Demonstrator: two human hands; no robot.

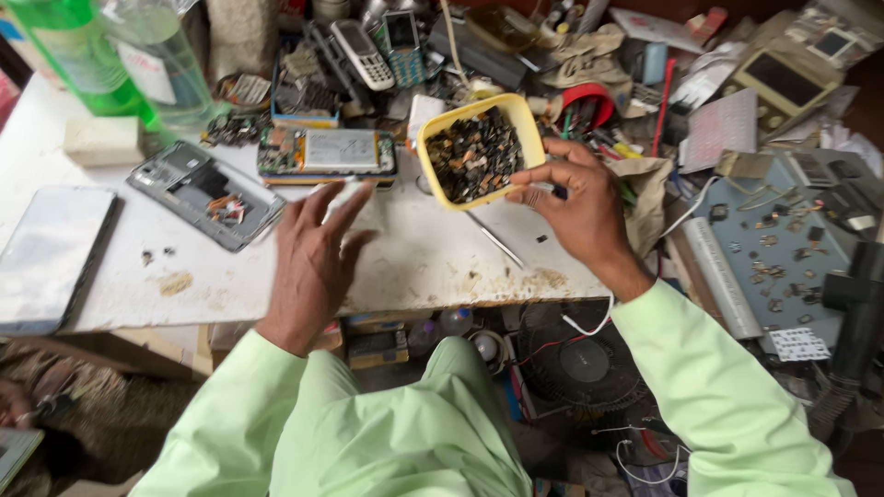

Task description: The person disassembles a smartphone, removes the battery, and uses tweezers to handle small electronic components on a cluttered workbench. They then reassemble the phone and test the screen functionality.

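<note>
While tilted toward the viewer, yellow tub (479, 147) held at its near rim by right hand (575, 207), thumb and fingertips pinched on the edge; full of small dark parts. Tub lifted just above the white surface (405, 267), between an opened phone with bare circuit board (327, 152) and a red-rimmed cup of tools (589, 106). Left hand (313, 253) blurred, fingers spread wide, nothing in its grip, hovering over the surface just beside the tub.

Risk, as judged: hold sits on one edge only, so a loaded tub could pivot and spill parts over the near edge of the surface and onto the clutter below. Tilt already lowers the near lip. Thin metal tweezers (497, 244) lying directly under the tub could snag on set-down.

Room: bare stretch of surface in front of the left hand, between a stripped phone frame (203, 193) and the tub. Dark screen panel (51, 253) at far left overhanging the edge. Back and right sides crowded with handsets, papers, a blue mat (764, 258); little free passage there.
</note>
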